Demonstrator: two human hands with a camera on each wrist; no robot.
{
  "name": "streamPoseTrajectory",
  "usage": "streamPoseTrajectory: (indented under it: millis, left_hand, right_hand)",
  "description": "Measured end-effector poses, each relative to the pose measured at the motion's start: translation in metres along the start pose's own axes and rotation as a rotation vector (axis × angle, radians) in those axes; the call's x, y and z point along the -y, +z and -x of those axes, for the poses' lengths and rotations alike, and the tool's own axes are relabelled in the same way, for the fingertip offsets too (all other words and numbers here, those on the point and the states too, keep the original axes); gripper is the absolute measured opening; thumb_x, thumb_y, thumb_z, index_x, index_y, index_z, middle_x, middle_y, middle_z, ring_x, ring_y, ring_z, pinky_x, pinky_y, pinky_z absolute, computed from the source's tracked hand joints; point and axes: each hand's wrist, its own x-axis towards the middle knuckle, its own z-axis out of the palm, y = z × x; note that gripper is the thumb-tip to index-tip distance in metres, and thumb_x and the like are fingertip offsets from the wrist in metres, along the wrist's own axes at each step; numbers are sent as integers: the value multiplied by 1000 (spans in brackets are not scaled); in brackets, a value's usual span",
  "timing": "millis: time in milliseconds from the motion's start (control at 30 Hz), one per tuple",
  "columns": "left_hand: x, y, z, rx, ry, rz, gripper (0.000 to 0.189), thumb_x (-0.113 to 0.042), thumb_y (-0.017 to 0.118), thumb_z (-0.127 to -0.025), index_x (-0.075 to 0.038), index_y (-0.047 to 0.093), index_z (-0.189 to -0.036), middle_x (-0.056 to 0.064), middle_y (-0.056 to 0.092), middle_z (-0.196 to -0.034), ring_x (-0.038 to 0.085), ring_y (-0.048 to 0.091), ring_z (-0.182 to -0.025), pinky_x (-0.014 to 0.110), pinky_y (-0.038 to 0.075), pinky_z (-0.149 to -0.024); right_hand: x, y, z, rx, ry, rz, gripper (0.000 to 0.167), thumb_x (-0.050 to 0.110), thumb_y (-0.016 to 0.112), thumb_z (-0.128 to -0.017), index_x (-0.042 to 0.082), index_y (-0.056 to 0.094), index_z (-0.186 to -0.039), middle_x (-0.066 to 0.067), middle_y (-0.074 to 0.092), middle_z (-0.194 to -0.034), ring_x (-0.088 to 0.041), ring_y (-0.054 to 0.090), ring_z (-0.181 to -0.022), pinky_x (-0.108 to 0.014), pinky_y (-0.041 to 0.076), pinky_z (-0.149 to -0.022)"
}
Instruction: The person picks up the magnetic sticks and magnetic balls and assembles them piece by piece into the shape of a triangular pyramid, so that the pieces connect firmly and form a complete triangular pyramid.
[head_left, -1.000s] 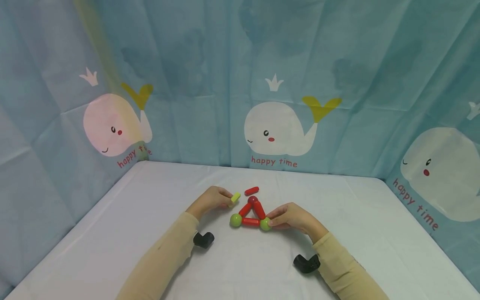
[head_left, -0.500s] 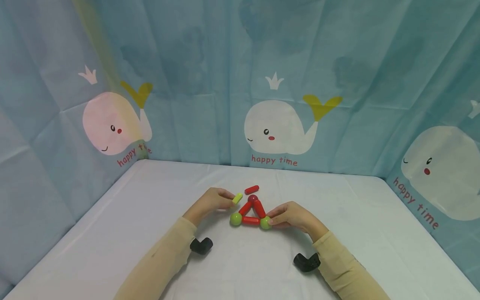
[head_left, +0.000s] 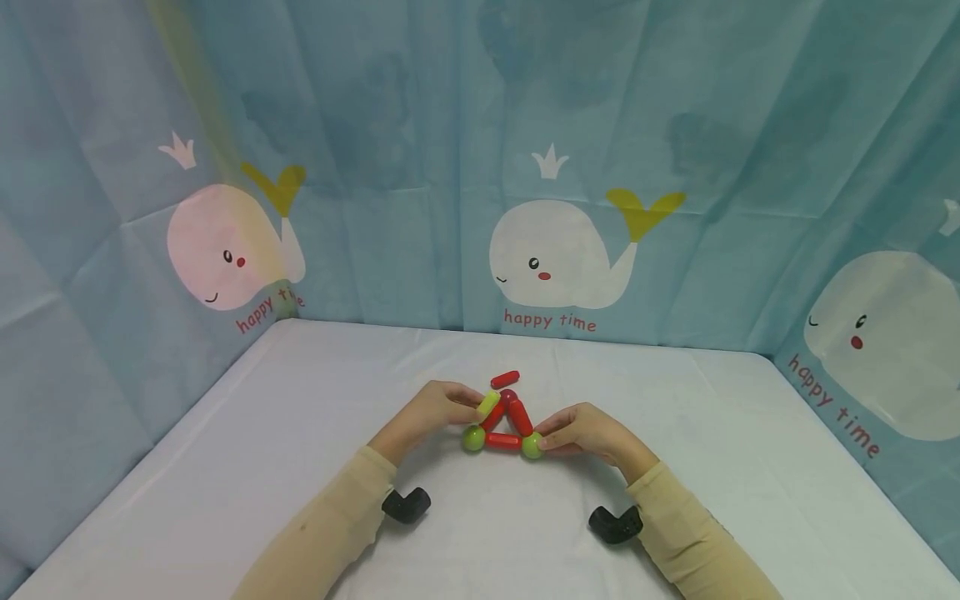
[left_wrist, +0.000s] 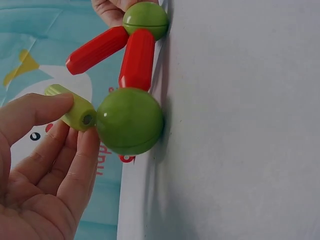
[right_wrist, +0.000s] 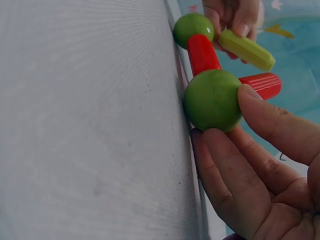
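My left hand [head_left: 442,406] pinches a yellow-green magnetic rod [head_left: 489,405] between thumb and fingers. In the left wrist view the rod's lower end, with a dark metal disc, is right at the side of the left green ball [left_wrist: 130,121]. This ball is one corner of a flat triangle of red rods [head_left: 502,442], with a dark red ball [head_left: 508,397] at the far corner. At the near right corner my right hand [head_left: 588,431] grips the other green ball [right_wrist: 213,100] between thumb and fingertips. The yellow-green rod overlaps the triangle's left red rod in the head view.
One loose red rod [head_left: 505,379] lies on the white tabletop [head_left: 675,400] just beyond the far corner. A black curved piece [head_left: 407,505] sits at the left wrist, another [head_left: 616,525] at the right. A blue whale-printed curtain [head_left: 375,250] stands behind the table.
My left hand has moved right with the yellow-green rod, from beside the triangle to over its left side. My right hand keeps its hold on the green ball, and the triangle stays put.
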Motion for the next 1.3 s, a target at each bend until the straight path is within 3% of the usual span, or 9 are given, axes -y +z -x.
streamPoseTrajectory:
  millis: [500, 1300]
  left_hand:
    - [3, 10, -1, 0, 38, -50, 23, -20, 77, -84, -16, 77, -107, 0, 73, -106, 18, 62, -102, 46, 51, -97]
    - [1, 8, 1, 12, 40, -127, 20, -23, 80, -83, -18, 76, -102, -3, 73, -100, 15, 61, -97, 43, 51, -95]
  right_hand:
    - [2, -1, 0, 2, 5, -7, 30, 17, 78, -86, 2, 74, -111, -9, 76, -107, -14, 71, -88, -33, 59, -87]
    - [1, 0, 1, -1, -1, -14, 30, 15, 78, -85, 1, 74, -111, -10, 76, -108, -14, 72, -89, -33, 59, -86]
